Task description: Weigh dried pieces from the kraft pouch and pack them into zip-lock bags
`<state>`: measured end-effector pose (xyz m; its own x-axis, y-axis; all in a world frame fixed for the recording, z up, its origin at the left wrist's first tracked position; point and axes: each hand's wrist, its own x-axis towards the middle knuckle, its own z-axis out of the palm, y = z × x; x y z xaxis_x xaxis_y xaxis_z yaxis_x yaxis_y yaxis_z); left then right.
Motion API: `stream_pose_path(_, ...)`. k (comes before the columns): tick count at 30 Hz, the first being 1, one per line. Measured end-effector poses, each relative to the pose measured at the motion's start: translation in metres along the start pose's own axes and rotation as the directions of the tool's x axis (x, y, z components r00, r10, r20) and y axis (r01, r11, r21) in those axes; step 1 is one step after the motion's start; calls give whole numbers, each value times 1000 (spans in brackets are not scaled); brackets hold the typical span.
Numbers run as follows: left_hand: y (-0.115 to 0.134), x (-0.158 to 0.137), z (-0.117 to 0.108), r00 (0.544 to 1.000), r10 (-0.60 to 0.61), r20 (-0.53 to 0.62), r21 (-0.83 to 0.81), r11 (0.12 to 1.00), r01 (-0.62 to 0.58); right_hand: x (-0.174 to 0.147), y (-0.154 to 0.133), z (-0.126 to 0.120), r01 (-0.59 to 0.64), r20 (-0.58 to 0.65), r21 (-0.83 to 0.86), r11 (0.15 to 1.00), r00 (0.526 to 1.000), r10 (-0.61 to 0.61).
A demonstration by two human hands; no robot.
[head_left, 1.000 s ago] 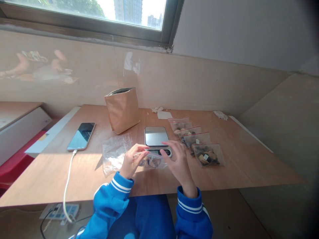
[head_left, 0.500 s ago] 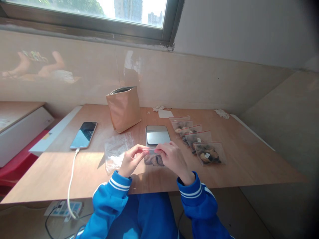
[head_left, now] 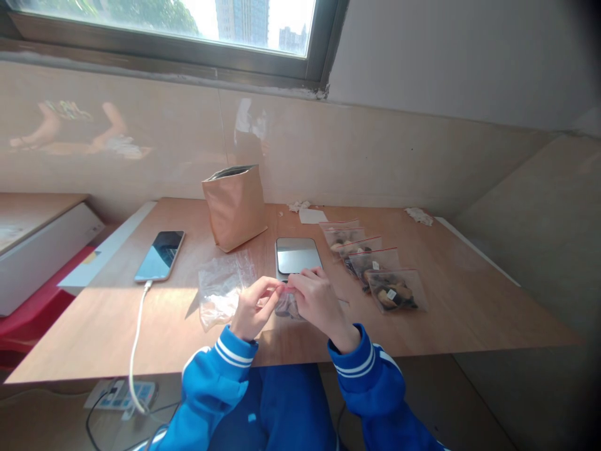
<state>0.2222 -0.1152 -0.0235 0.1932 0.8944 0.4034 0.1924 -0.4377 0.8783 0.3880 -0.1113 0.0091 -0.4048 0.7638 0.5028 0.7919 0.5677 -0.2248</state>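
Between my hands is a small clear zip bag (head_left: 287,307) with dark and pale dried pieces in it, partly hidden by my right hand. My left hand (head_left: 257,305) pinches the bag's top edge at its left end. Close beside those fingertips, my right hand (head_left: 318,302) is closed on the same edge. Just behind the bag lies a small scale (head_left: 298,255) with a shiny square plate. To the left of my left hand sit crumpled clear plastic bags (head_left: 220,291).
Several filled zip bags (head_left: 395,291) stand in a row at the right. A brown paper pouch (head_left: 235,210) stands open at the back. At left lies a phone (head_left: 160,255) with a white cable (head_left: 136,344). Paper scraps (head_left: 312,216) lie near the wall.
My right hand has moved left along the bag's top edge, so the fingertips of both hands now nearly meet. The view has shifted slightly.
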Motion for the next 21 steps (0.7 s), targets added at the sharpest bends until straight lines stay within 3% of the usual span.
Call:
stream_pose_path(6, -5, -2, -1, 993, 84, -83, -27, 996, -86, -2, 7, -1, 7, -25, 31, 999, 1000, -6)
stream_pose_path(10, -9, 0, -14, 996, 89, 1, -63, 994, -89, -10, 16, -5, -56, -28, 1, 998, 998, 56)
stream_pose_path(13, -11, 1, -19, 993, 94, 67, -69, 994, -89, -16, 19, -2, -11, -89, 33, 999, 996, 14)
stream_pose_path(21, -17, -3, -24, 999, 17, 28, -87, 996, -14, -27, 30, -7, 26, -125, 54, 998, 992, -19)
